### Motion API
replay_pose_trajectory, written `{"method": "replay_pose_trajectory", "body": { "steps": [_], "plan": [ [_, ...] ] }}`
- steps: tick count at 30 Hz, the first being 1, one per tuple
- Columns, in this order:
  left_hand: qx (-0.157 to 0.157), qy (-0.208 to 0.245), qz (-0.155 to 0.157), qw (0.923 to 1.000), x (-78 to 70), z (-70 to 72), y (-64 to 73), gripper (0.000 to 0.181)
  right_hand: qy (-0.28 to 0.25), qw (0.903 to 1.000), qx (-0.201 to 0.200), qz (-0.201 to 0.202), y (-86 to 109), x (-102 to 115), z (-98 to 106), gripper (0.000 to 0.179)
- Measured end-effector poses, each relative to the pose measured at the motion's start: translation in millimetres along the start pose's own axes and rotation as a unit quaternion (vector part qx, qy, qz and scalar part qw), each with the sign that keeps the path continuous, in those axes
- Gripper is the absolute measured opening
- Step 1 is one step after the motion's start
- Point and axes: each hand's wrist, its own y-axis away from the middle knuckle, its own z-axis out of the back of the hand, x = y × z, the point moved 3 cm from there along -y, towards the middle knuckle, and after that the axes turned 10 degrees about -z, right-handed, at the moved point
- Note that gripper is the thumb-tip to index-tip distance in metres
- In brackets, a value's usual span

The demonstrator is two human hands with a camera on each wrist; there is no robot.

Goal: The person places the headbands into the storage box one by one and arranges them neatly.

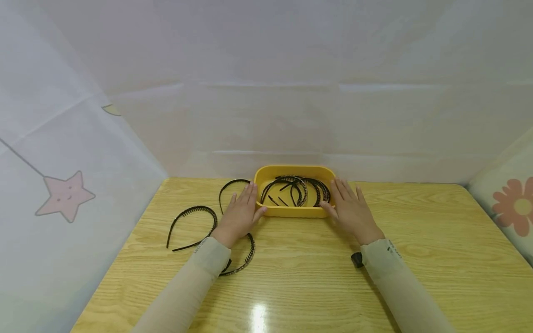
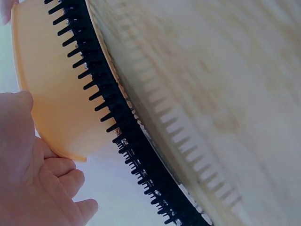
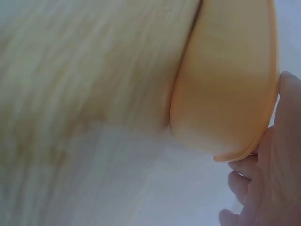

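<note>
A yellow plastic basket (image 1: 291,212) stands at the table's far edge with several black toothed headbands (image 1: 306,189) inside. My left hand (image 1: 239,212) lies along its left side, fingers extended, thumb at the near corner. On the opposite side my right hand (image 1: 353,212) rests in the same way, its thumb by the near rim. Both wrist views show fingers touching the orange-looking wall. Around my left hand are three more headbands: one toothed headband (image 1: 195,209) to the left, a thin headband (image 1: 221,192) partly behind the fingers, and a patterned headband (image 1: 251,252) partly under the wrist.
The wood-grain table (image 1: 300,277) extends to both sides and toward me. A pale cloth backdrop (image 1: 266,120) rises right behind the basket, and printed cloth sides (image 1: 50,259) border the table at left and right.
</note>
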Motion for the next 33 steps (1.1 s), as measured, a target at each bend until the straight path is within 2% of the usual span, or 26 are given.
{"method": "replay_pose_trajectory", "body": {
  "steps": [3, 8, 13, 17, 20, 23, 28, 33],
  "plan": [
    [0.005, 0.001, 0.001, 1.0, 1.9, -1.4, -0.6, 0.077, 0.001, 0.9999, 0.012, -0.002, -0.8, 0, -2, 0.082],
    [0.011, 0.03, -0.001, 0.9995, 5.5, 3.1, -1.0, 0.076, -0.007, 0.9999, 0.013, -0.003, -1.3, -1, -4, 0.084],
    [0.002, 0.063, -0.005, 0.998, 11.4, 17.6, 3.6, 0.068, -0.016, 0.9997, 0.016, -0.008, -0.5, -5, -7, 0.086],
    [-0.007, 0.075, 0.015, 0.997, 17.8, 31.9, 12.4, 0.056, -0.031, 0.9994, 0.008, -0.01, -0.2, -6, -8, 0.088],
    [0.004, 0.092, 0.03, 0.9953, 21.6, 37.3, 20.0, 0.049, -0.04, 0.9991, 0.0, -0.013, -0.8, -6, -8, 0.09],
    [0.025, 0.109, 0.038, 0.993, 23.6, 36.2, 27.8, 0.04, -0.048, 0.9987, -0.002, -0.018, -1.5, -7, -8, 0.093],
    [0.052, 0.135, 0.053, 0.9881, 24.8, 22.5, 40.4, 0.028, -0.044, 0.9987, 0.005, -0.025, -1.1, -7, -11, 0.094],
    [0.059, 0.147, 0.049, 0.9862, 22.6, 17.5, 48.1, 0.021, -0.03, 0.9993, 0.004, -0.023, -1.3, -6, -10, 0.092]
  ]
}}
